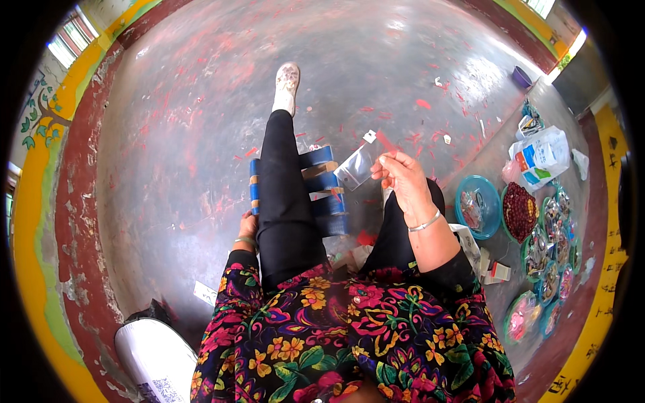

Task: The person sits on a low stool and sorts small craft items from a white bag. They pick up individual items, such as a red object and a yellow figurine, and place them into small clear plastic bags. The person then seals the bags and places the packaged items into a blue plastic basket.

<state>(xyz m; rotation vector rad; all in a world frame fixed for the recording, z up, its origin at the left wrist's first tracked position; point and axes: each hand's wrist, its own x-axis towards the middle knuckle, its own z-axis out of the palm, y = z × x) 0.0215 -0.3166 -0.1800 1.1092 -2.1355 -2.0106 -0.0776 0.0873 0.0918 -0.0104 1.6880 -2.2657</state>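
Observation:
My right hand [402, 180] is raised in front of me and pinches a small clear plastic bag [355, 166] by its edge. My left hand [247, 225] is down at my left side, mostly hidden behind my outstretched left leg in black trousers [285, 195]; I cannot see what it touches. Under that leg lies a blue stool with wooden slats [326, 191]. My foot in a pale shoe [287, 84] points away across the floor.
Grey-red concrete floor [188, 121] with scattered red scraps. At right are a blue bowl [477, 205], a bowl of dark red pieces [519, 211], several small dishes of beads [551, 262] and a white-blue sack [541, 156]. A white bag [158, 359] sits lower left.

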